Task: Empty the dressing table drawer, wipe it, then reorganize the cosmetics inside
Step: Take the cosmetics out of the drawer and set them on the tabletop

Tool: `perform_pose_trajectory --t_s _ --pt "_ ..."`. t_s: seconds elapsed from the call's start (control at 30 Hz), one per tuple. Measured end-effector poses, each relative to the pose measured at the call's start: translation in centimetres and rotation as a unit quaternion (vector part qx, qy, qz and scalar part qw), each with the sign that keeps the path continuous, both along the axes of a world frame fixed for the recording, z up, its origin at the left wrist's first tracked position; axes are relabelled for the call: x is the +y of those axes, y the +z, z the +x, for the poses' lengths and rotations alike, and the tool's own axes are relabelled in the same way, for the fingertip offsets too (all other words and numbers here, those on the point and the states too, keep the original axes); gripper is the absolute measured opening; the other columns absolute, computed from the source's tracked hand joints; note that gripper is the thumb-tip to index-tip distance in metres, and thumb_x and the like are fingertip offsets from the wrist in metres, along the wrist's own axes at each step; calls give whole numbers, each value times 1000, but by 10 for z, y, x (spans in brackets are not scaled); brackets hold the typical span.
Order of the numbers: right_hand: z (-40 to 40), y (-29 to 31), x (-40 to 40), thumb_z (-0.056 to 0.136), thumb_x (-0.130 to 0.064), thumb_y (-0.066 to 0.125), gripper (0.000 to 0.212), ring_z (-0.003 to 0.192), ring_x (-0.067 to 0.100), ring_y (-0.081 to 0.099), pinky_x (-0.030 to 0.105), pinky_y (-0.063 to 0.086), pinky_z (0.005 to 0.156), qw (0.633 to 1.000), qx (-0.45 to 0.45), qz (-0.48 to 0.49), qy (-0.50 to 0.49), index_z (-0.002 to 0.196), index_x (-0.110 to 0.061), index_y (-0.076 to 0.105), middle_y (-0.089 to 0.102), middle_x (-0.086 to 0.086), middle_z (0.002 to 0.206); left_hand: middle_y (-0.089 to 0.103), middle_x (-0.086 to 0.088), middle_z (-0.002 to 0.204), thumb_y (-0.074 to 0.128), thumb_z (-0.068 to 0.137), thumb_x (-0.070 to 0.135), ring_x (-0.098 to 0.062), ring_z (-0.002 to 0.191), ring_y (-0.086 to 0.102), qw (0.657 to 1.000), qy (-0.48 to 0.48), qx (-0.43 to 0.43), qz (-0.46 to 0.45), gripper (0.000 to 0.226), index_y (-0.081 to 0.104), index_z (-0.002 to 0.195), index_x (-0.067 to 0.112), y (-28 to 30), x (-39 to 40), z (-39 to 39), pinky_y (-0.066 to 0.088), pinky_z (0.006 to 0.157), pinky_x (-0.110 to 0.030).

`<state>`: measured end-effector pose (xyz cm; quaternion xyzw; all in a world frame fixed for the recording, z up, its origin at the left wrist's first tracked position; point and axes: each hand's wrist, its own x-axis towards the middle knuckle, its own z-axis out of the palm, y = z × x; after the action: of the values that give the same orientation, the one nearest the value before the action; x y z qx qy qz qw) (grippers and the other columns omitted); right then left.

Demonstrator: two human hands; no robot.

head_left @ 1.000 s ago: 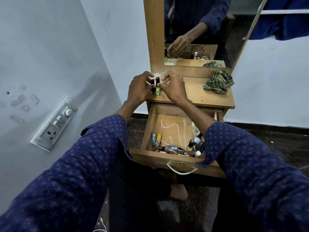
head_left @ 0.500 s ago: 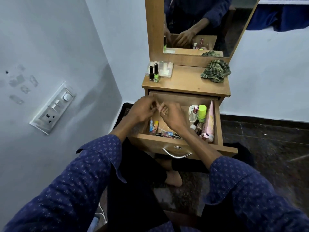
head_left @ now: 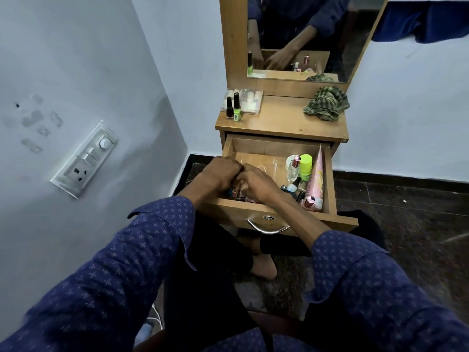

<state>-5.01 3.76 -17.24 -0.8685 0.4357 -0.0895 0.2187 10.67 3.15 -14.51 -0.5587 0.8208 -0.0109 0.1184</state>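
Landmark: open wooden drawer (head_left: 327, 184) of the wooden dressing table (head_left: 284, 123), pulled out.
Left hand (head_left: 220, 174): over the drawer's front left corner, fingers curled down among small cosmetics; what it grips I cannot tell.
Right hand (head_left: 256, 185): touching the left hand, fingers curled; its hold is hidden too.
Drawer right side: neon green bottle (head_left: 305, 166), pink tube (head_left: 316, 181) along the right wall.
Above the drawer, table top: dark nail polish bottle (head_left: 229, 107) and green nail polish bottle (head_left: 236, 107) at left, crumpled green checked cloth (head_left: 326, 104) at right.
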Motion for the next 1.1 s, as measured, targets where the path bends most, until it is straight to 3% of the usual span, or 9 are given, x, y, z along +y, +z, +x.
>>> perform_pose_trajectory --t_s 0.17,0.3,0.43,0.57,0.67,0.73,0.8,0.97,1.1 --pt "0 3 2 77 -4 79 35 103 33 62 39 52 77 1000 17 -14 -8 108 -17 71 57 7 119 69 -6 125 71 94 22 -27 116 65 1000 -2 -10 -11 30 64 123 16 -2 -2 -1 50 94 -40" --pt "-2 4 5 80 -4 78 36 107 34 62 41 51 81 999 18 -31 -21 111 -20 68 58 7 122 69 -7 119 71 91 16 -29 110 68 999 -17 29 -6 24 68 115 14 -2 -3 6 50 85 -38" --pt "-6 2 5 84 -8 79 29 100 31 64 39 51 77 997 -13 -45 -57 105 -24 68 59 1 110 68 -8 109 73 90 15 -30 99 69 997 -10 72 4 14 68 102 14 -2 -6 12 47 77 -35" --pt "-11 1 4 89 -4 75 27 99 26 63 38 54 77 985 -81 -46 -144 104 -23 65 59 -3 105 68 -8 115 70 93 16 -29 100 68 996 -12 93 2 16 71 109 12 -6 -7 14 51 81 -37" --pt "-11 6 5 89 4 71 36 104 27 63 37 54 80 974 -97 -81 -186 116 -20 65 60 -1 119 66 -10 121 73 91 11 -29 101 67 989 9 149 -4 25 71 116 10 -8 -7 16 53 82 -37" --pt "-10 12 4 91 5 69 42 102 22 63 26 45 76 967 -115 -103 -203 128 -14 65 60 2 126 66 -10 120 75 90 9 -29 100 66 981 31 192 -14 30 70 119 10 -8 -8 18 56 85 -40" --pt "-8 16 2 92 4 69 40 98 14 61 23 46 75 957 -157 -113 -217 127 -14 66 61 0 123 67 -8 117 76 89 8 -28 98 65 969 52 239 -31 28 67 116 12 -7 -8 19 55 81 -39" --pt "-12 22 -8 95 -12 71 19 91 8 60 27 48 69 924 -248 -120 -266 110 -22 66 59 -12 106 69 5 109 69 97 12 -12 93 64 921 97 372 -58 18 62 108 24 -4 -7 26 53 78 -33" --pt "-17 32 -27 97 -14 69 12 91 10 60 35 52 72 907 -292 -128 -275 107 -19 64 61 -9 103 71 8 107 72 98 20 -2 86 60 881 130 447 -87 9 68 106 23 4 -14 33 46 71 -27"
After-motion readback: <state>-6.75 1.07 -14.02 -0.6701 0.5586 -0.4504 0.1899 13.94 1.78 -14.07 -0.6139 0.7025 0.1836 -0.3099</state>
